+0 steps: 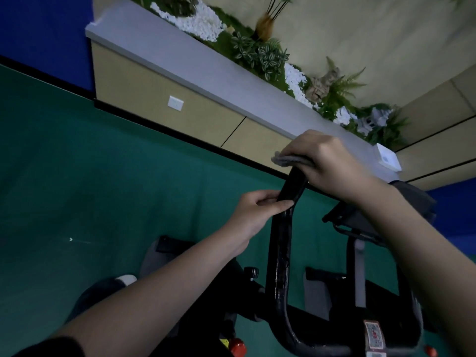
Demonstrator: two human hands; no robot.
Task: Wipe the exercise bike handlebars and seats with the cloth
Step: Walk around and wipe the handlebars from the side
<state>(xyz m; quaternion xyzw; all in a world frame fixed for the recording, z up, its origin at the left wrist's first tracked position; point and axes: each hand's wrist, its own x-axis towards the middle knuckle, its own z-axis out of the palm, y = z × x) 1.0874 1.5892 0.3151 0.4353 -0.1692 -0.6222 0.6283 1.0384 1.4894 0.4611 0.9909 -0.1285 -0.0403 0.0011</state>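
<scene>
The exercise bike's black left handlebar (279, 253) rises from the bottom centre to a grip end near the middle right. My right hand (327, 163) grips a grey cloth (286, 158) wrapped over the tip of that handlebar. My left hand (255, 210) pinches the bar just below, thumb and fingers curled around it. The bike's console (360, 217) shows under my right forearm. The right handlebar (414, 305) is partly hidden by my right arm. No seat is in view.
A long planter ledge (206, 65) with plants and white pebbles runs diagonally behind the bike, above a beige panel with a white socket (175, 102). Green floor (77, 176) spreads to the left. A red knob (238, 347) sits low on the bike frame.
</scene>
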